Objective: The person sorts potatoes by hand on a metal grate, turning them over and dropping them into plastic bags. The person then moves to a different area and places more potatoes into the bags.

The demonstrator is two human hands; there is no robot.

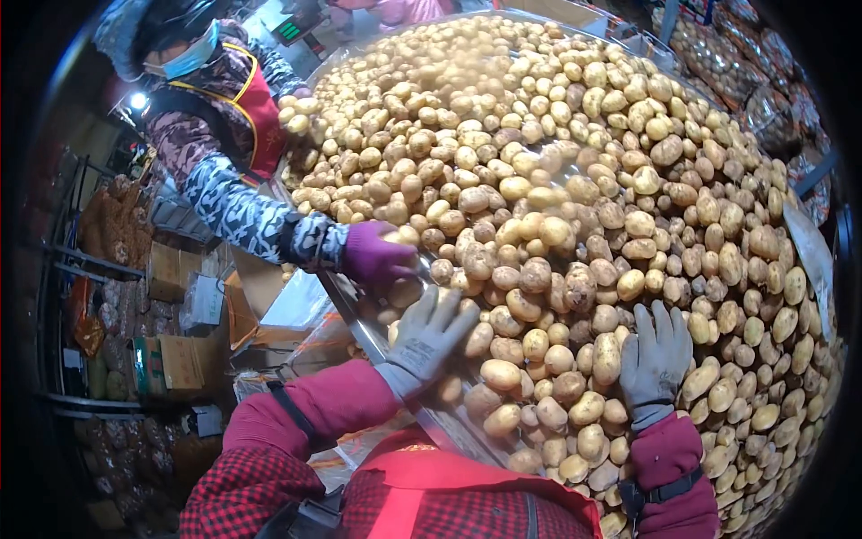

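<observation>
A large heap of potatoes [557, 234] spreads out in front of me, some smooth and yellow, others coated with soil. My left hand [426, 344], in a grey glove, rests at the near left edge of the heap, its fingers stretched out against the potatoes there. Farther right, my right hand [656, 359] lies palm down on the heap in a matching grey glove, fingers spread. Neither hand is wrapped around a potato. What lies under the palms is hidden.
At the left a co-worker in a red apron [262, 126] reaches in; one purple-gloved hand [382, 254] is close to my left hand. A metal table edge [364, 328] borders the heap. Cardboard boxes [184, 364] stand at left, filled net sacks [718, 58] at upper right.
</observation>
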